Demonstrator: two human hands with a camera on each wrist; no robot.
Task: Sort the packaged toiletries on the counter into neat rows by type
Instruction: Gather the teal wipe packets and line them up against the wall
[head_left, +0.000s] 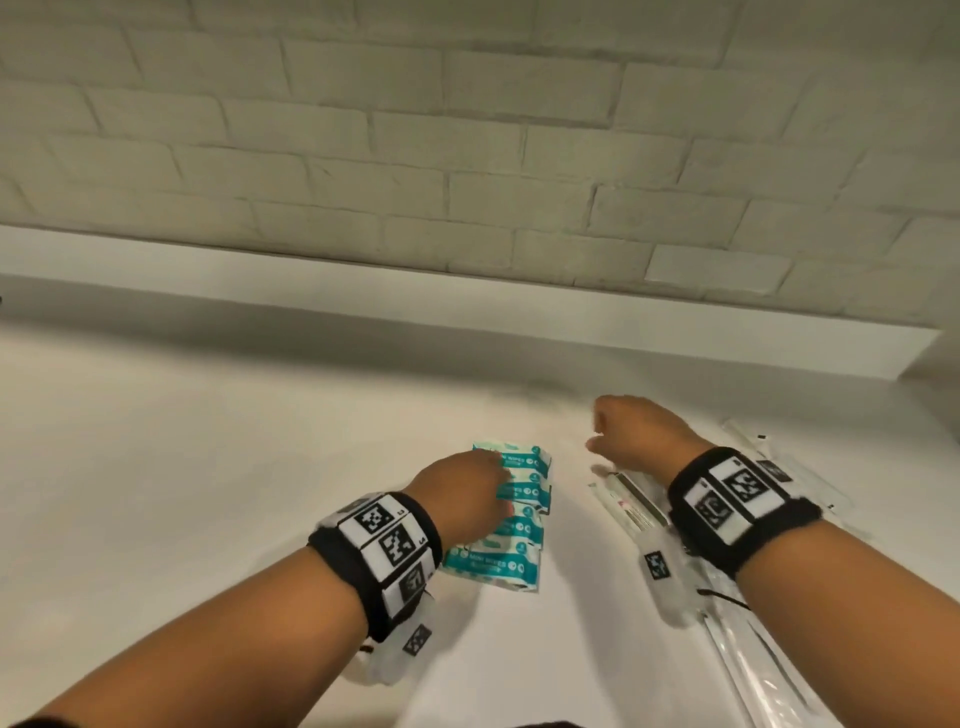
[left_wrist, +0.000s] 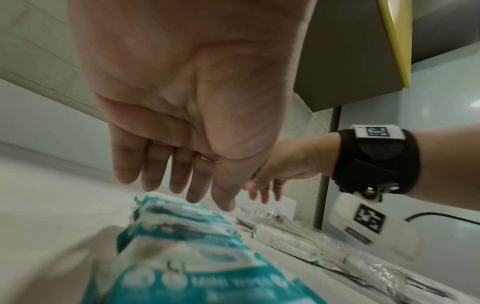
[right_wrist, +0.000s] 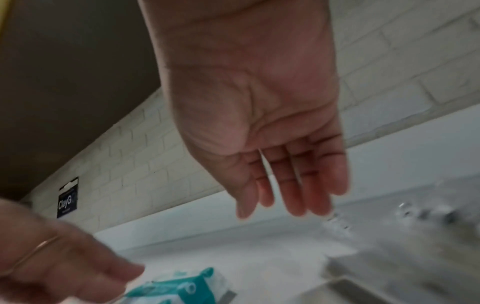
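Two hands: both reach over a white tabletop (head_left: 234, 467) below a pale brick wall (head_left: 467, 130).
Left hand (head_left: 462, 493): fingers straight and relaxed, held low over the wipe packs; whether they touch is unclear; grips nothing.
Right hand (head_left: 639, 436): fingers loosely extended, empty, above the clear sachets.
Wipe packs (head_left: 519, 519): teal and white, in one overlapping row at centre.
Clear sachets (head_left: 628, 499): long transparent packets lying to the right of the wipes, apart from them.
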